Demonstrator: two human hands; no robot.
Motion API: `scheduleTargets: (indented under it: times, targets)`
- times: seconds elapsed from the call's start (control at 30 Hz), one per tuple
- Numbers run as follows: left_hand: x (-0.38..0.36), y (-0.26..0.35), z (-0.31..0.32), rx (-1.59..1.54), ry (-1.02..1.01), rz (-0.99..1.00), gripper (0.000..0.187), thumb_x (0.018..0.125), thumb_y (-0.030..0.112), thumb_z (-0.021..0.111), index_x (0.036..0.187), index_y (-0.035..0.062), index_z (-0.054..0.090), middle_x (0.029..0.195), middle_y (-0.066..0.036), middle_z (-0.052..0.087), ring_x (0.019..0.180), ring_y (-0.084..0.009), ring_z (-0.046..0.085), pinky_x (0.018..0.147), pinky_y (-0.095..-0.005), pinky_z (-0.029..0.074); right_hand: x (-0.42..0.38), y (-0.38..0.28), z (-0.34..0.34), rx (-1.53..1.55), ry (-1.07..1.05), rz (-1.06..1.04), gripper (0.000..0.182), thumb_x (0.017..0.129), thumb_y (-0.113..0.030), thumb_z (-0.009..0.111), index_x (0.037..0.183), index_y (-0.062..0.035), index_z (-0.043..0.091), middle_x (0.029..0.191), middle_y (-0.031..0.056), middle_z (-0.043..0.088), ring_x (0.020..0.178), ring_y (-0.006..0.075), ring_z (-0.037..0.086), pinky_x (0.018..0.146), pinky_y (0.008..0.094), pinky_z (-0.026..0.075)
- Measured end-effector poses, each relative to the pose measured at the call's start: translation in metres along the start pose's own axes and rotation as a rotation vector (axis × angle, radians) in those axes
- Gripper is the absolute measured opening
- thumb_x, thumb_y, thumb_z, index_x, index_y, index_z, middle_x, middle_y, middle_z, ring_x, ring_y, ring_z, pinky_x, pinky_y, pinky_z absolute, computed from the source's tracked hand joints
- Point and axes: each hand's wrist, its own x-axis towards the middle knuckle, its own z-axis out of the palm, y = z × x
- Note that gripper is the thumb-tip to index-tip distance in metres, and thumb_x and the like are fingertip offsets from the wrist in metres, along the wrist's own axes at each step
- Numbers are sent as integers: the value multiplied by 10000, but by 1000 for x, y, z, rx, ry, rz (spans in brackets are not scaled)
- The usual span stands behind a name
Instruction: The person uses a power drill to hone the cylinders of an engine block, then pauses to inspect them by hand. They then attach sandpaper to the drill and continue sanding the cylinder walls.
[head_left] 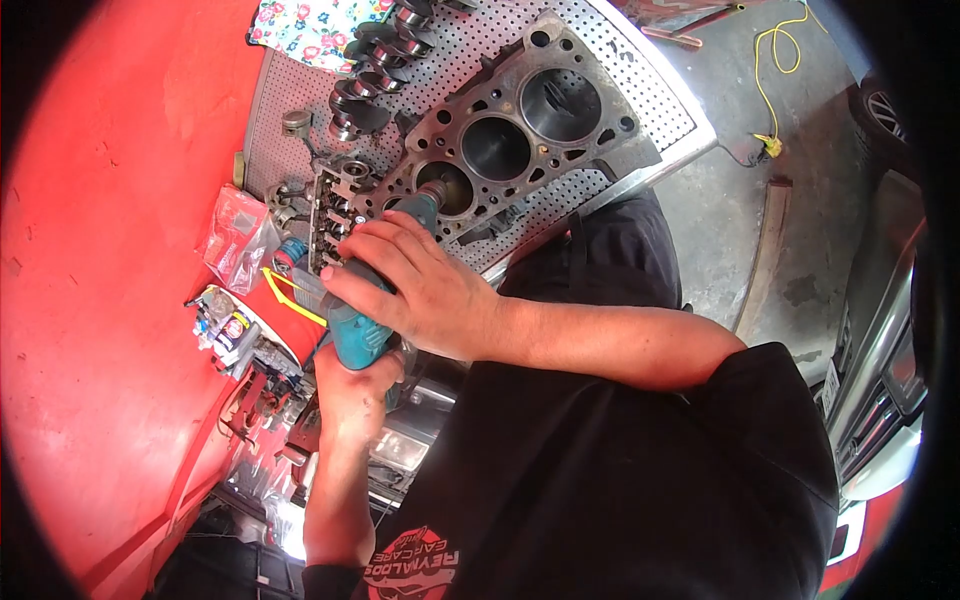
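Drill (360,338) is gripped low by L hand (352,388) and clasped over its body by R hand (432,290), chuck at a bore (462,194) of the engine block (527,127) on the worktop (285,130). Bore wall could be scored if tilted; tip prob. inside, poorly seen. "REYNALDOS CAR CARE" is printed on shirt (600,450); drill brand n/a, covered.

One block (535,140) has four bores (495,149), one partly hidden. Over its end are two hands (425,292) and one drill (360,335). One crankshaft (375,75) lies beside the block; one cloth (315,32) is farther from it. Small parts (290,200) past the block's end overlap too much to count.
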Motion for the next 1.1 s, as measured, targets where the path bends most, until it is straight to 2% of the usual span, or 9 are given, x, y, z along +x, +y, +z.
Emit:
scheduleTargets:
  times: [0.63,0.73,0.8,0.9,1.1]
  targets:
    - [-29,8,-8,-123,70,49,220,809,-33,663,1025,-42,703,891,-52,714,781,-139,665,692,-290,521,8,-30,-2,19,45,-38,548,862,-177,644,1405,-140,579,1299,180,565,1233,380,594,1106,570,482]
    - [-29,12,-11,-92,3,-3,218,811,-29,660,1025,-45,701,890,-56,714,776,-142,666,690,-292,523,7,-28,-2,10,43,-34,541,857,-180,650,1392,-137,579,1294,181,566,1228,384,595,1101,570,483]
    - [-28,14,-9,-95,4,-3,206,813,-30,656,1013,-48,704,879,-57,714,770,-143,668,685,-293,524,7,-26,-2,16,48,-30,534,853,-179,653,1380,-135,579,1288,181,566,1223,388,596,1097,572,482]
    - [-27,14,-8,-79,13,-2,192,812,-33,655,996,-52,706,867,-57,714,759,-143,667,676,-293,523,5,-24,-1,5,23,-29,482,898,-236,616,1370,-144,586,1283,187,562,1236,395,579,1134,590,429]
    - [-26,12,-8,-84,19,18,185,808,-32,659,986,-52,708,860,-54,712,743,-140,661,664,-295,519,4,-22,0,-9,29,-39,499,896,-244,622,1383,-142,578,1291,193,556,1239,403,573,1131,592,434]
